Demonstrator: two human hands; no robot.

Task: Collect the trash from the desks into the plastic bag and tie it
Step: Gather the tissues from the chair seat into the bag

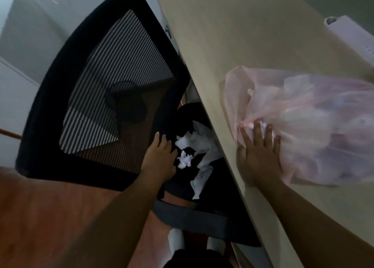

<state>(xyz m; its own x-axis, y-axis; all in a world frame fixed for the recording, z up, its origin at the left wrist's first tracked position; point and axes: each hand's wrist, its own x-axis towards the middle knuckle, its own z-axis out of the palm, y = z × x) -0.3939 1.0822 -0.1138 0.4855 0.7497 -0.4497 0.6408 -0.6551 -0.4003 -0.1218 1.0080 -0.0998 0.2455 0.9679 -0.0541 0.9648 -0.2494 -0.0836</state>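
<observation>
A translucent pink plastic bag [315, 122] with crumpled paper inside lies on the beige desk [242, 45]. My right hand [258, 152] rests flat on the bag's near edge, fingers straight and spread. Crumpled white paper scraps [194, 146] lie on the black chair seat below the desk edge. My left hand [159, 156] reaches down to the seat beside the scraps, its fingers curled at a small crumpled piece [185, 160]; whether it holds the piece is unclear.
A black mesh-backed office chair [101, 81] stands left of the desk, its backrest leaning towards me. A roll of pink bags [352, 35] lies at the desk's far right. White cabinets stand at the left, over a wooden floor [40, 217].
</observation>
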